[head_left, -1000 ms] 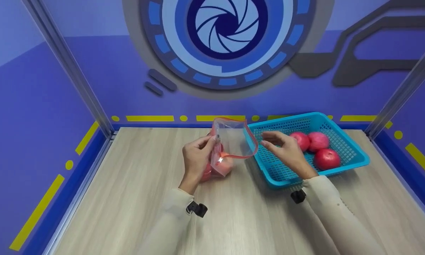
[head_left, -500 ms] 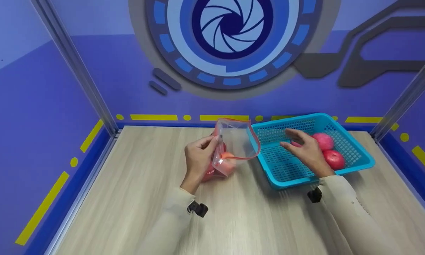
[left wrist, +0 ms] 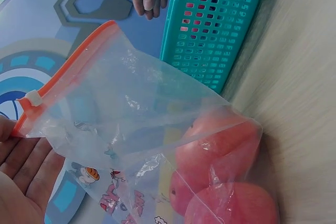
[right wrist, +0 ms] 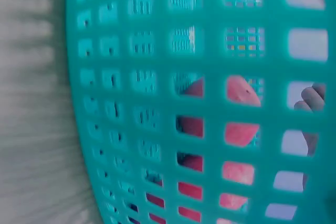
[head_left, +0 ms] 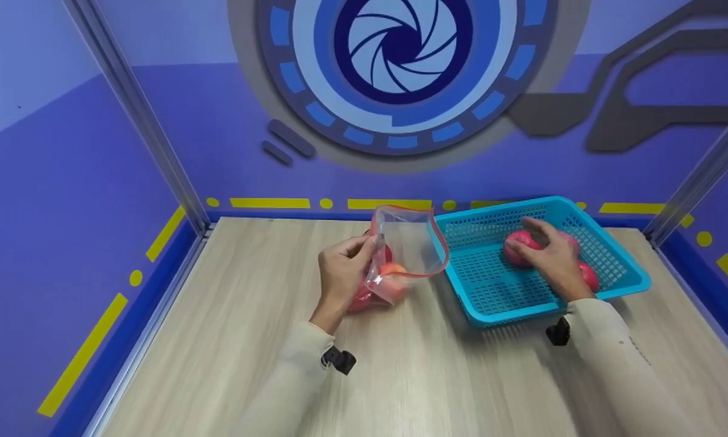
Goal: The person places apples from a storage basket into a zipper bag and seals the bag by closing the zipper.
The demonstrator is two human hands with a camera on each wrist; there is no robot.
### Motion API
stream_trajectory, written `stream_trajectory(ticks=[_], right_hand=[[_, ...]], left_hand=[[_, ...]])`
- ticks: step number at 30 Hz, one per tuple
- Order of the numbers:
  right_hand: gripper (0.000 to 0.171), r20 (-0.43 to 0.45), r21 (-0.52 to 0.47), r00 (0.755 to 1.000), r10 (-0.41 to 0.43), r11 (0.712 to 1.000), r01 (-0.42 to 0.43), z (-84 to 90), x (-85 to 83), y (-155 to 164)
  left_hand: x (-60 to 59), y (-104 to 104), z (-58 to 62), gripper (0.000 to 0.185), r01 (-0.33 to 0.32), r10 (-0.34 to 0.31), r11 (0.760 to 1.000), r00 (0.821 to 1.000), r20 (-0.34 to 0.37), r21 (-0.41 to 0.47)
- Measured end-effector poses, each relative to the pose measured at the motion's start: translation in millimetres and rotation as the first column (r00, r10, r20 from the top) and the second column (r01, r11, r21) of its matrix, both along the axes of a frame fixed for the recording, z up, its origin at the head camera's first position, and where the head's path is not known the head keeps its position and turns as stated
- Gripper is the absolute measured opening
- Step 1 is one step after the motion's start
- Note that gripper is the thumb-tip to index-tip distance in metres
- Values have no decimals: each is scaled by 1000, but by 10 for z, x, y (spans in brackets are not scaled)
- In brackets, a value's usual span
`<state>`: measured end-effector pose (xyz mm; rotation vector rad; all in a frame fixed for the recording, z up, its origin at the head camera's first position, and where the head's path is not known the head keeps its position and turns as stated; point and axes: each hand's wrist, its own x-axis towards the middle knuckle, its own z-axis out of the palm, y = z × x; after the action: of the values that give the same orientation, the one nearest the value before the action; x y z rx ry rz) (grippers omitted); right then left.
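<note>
My left hand (head_left: 364,247) pinches the near rim of a clear zip bag (head_left: 411,241) with an orange-red zip strip (left wrist: 68,72) and holds its mouth open and upright on the table. Pink-red apples (left wrist: 220,145) lie in the bag's bottom. My right hand (head_left: 537,243) is inside the teal basket (head_left: 491,291), with its fingers curled over a red apple (head_left: 515,247). Two more apples (head_left: 589,276) lie partly hidden behind that hand. In the right wrist view the apple (right wrist: 239,135) shows through the basket mesh (right wrist: 131,77).
The basket stands at the back right of the wooden table (head_left: 436,376), right beside the bag. Blue walls with metal posts (head_left: 139,115) close in the table at the back and on both sides.
My right hand has moved from beside the bag's mouth to the right into the basket and has closed on an apple. The left hand and bag have stayed put.
</note>
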<state>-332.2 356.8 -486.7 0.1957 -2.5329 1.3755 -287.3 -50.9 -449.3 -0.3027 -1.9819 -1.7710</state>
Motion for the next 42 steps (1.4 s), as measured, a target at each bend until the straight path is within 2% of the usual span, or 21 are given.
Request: stream_trajectory(ticks=[9,20,28,42], right_hand=[[74,-22,87,998,-59,994,60,-41,-114,93],[80,107,49,992,-68,997,63,-79,-145,167],[89,282,124,959,-26,992,-10,-61,-226,197],[81,329,142,943,42,985,-94,-139,-241,210]], left_hand=[[10,-6,-24,15,-37,36,998,999,-13,-48],[21,1,-41,14,-30,28,999,999,-32,-32],[7,-6,-32,14,-40,39,999,999,-34,-36],[-14,-14,-41,12,-48,48,999,998,-40,-10]])
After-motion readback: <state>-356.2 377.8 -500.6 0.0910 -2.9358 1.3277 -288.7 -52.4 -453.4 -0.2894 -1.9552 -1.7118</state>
